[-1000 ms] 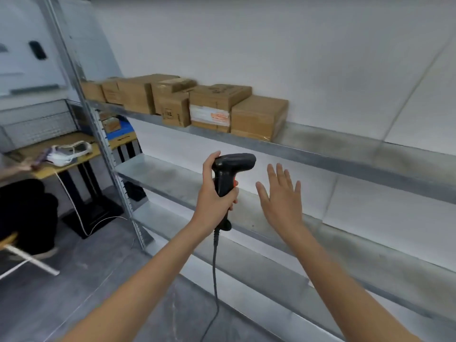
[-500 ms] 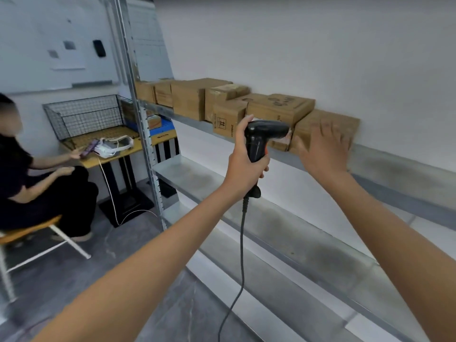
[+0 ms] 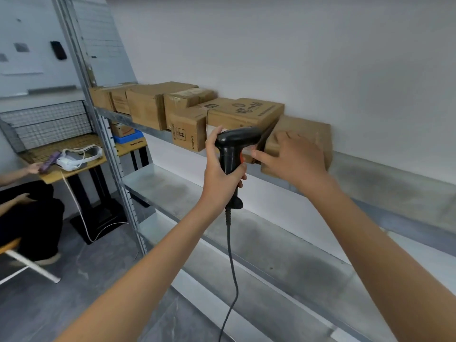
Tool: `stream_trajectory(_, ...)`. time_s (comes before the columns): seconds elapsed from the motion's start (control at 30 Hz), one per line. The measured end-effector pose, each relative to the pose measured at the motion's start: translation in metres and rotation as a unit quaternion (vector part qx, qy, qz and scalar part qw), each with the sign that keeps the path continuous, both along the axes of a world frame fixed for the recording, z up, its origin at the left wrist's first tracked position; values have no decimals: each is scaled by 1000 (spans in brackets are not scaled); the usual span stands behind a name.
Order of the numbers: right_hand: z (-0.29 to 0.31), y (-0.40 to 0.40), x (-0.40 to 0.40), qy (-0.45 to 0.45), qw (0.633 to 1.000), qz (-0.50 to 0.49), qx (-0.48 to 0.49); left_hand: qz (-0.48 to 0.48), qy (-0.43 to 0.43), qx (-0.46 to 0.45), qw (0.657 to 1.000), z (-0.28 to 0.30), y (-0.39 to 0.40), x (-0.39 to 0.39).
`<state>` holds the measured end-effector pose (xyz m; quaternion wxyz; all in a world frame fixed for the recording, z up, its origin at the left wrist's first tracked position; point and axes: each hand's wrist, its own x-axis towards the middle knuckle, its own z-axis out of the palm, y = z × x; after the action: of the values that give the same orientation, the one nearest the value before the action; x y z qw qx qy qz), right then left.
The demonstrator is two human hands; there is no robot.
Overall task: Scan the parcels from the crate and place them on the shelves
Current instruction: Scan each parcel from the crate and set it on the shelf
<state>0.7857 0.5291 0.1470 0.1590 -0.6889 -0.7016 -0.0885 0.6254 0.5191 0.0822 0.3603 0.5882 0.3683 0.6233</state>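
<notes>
Head view, looking down along grey metal shelves (image 3: 385, 174) against a white wall. At centre, left hand (image 3: 220, 169) wrapped around the handle of a black pistol-shaped barcode scanner (image 3: 235, 140), thumb up along the back of it, black cable (image 3: 230, 255) hanging down toward 6 o'clock. Just at 3 o'clock from the scanner, right hand (image 3: 293, 159) on the last brown cardboard parcel (image 3: 303, 130) of the row, fingers curved over its top edge and thumb on the front face, so gripping it. Parcel standing on the top shelf, touching the printed brown cardboard box (image 3: 246, 113) at its 9 o'clock. More brown cardboard boxes (image 3: 148, 104) in a row toward 10 o'clock, up to the perforated metal upright (image 3: 98, 124). At 9 o'clock, wooden desk (image 3: 81, 166) with a black wire basket (image 3: 47, 124) and a white headset-like device (image 3: 79, 156); beside it a seated person in dark clothes (image 3: 32, 218), only partly visible.
</notes>
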Motion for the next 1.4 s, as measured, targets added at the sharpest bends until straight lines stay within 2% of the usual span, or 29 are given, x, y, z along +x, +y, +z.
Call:
stream_trajectory(0.13,27,4,1,64,998,-19,3,8,-46,0,999,-1,5,10)
stream_trajectory(0.27,48,28,9,90,988,-66,-105,26,-90,-9,996,5,12,8)
stream_trajectory(0.43,42,44,12,125,971,-159,-129,19,-70,4,997,10,13,1)
stream_trajectory(0.57,41,47,11,140,962,-169,-161,-1,-52,12,999,13,8,-2)
stream_trajectory(0.77,30,29,8,151,965,-181,-114,-2,-54,12,998,13,2,-8)
stream_trajectory(1.17,7,-17,-1,115,978,-169,-42,-38,-86,-42,995,-6,-24,-15)
stream_trajectory(1.4,-50,-76,-33,92,983,-151,37,-32,-115,-81,990,-37,-47,-29)
